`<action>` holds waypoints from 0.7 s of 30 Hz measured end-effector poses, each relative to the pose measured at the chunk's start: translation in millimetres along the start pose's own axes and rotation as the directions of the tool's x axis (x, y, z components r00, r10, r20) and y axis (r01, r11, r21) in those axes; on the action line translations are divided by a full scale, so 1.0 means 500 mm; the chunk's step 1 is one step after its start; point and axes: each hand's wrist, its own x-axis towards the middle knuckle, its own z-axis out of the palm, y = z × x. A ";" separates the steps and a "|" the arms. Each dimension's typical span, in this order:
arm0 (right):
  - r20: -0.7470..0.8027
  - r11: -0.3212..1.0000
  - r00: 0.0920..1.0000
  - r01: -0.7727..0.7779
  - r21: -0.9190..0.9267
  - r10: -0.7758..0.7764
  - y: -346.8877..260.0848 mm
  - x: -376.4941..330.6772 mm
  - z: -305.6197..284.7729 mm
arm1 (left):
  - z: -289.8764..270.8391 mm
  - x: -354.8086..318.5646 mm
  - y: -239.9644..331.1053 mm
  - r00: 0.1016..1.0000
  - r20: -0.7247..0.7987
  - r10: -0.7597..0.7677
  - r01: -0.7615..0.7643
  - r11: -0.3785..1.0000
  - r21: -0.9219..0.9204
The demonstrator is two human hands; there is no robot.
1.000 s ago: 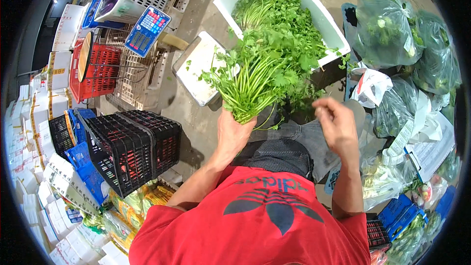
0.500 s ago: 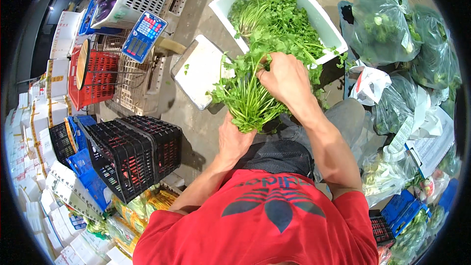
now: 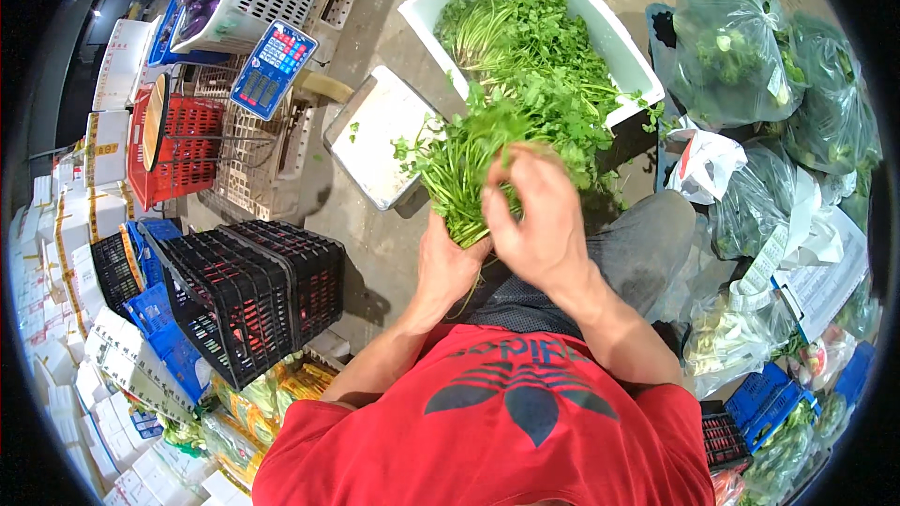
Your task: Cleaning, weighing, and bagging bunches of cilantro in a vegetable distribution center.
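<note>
Gripping a herb bunch (image 3: 459,173), left hand (image 3: 448,262) below, right hand (image 3: 534,215) beside.

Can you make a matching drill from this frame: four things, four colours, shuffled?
Things:
1. foam box holding the leafy greens
2. stacked crates left of the forearm
3. scale keypad
4. shirt

Colours:
A. blue
B. red
C. white
D. black

Pairs: 1-C, 2-D, 3-A, 4-B

The left hand grips the herb bunch at its stems; the right hand lies over it.
</note>
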 end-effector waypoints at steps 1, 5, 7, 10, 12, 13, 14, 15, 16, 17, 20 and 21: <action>0.053 1.000 0.999 -0.003 0.011 0.002 -0.007 -0.019 0.000 | -0.001 -0.005 0.013 0.998 -0.021 0.063 -0.062 0.998 0.016; 0.288 0.987 0.957 -0.017 0.161 -0.030 -0.058 -0.087 -0.009 | -0.030 -0.013 -0.051 0.992 0.121 0.044 -0.038 0.998 -0.049; 0.347 0.966 0.928 0.043 0.255 -0.133 -0.069 -0.104 -0.010 | -0.019 -0.006 -0.046 0.967 0.148 -0.209 0.254 0.850 -0.462; 0.381 0.949 0.913 0.021 0.314 -0.147 -0.072 -0.118 -0.019 | -0.014 0.014 -0.013 0.985 0.158 -0.066 0.122 0.919 -0.375; 0.312 0.938 0.940 0.025 0.346 -0.140 -0.074 -0.114 -0.038 | -0.027 0.001 -0.032 0.983 0.173 -0.063 0.069 0.997 -0.024; 0.307 0.922 0.941 0.011 0.388 -0.141 -0.076 -0.115 -0.043 | -0.013 -0.003 -0.061 0.991 0.074 0.113 -0.097 0.978 -0.185; 0.311 0.924 0.940 0.008 0.382 -0.136 -0.060 -0.132 -0.045 | -0.010 0.012 -0.032 0.988 0.146 -0.042 0.045 0.999 -0.022; 0.251 0.905 0.960 0.004 0.425 -0.122 -0.040 -0.160 -0.041 | -0.008 0.022 -0.004 0.960 0.193 -0.203 0.175 0.973 0.151; 0.191 0.876 0.974 0.013 0.483 -0.119 -0.035 -0.171 -0.040 | -0.006 0.016 -0.009 0.955 0.173 -0.243 0.262 0.960 -0.098; 0.304 0.899 0.949 -0.064 0.433 -0.079 -0.051 -0.156 -0.055 | -0.008 0.015 -0.036 0.986 0.167 -0.008 0.017 0.998 -0.052; 0.373 0.893 0.925 -0.100 0.439 -0.080 -0.056 -0.139 -0.063 | -0.003 0.036 -0.019 0.962 0.235 -0.140 0.140 0.990 0.019; 0.327 0.908 0.927 0.033 0.417 -0.183 -0.049 -0.146 -0.056 | 0.001 0.037 -0.019 0.961 0.226 -0.156 0.148 0.987 0.056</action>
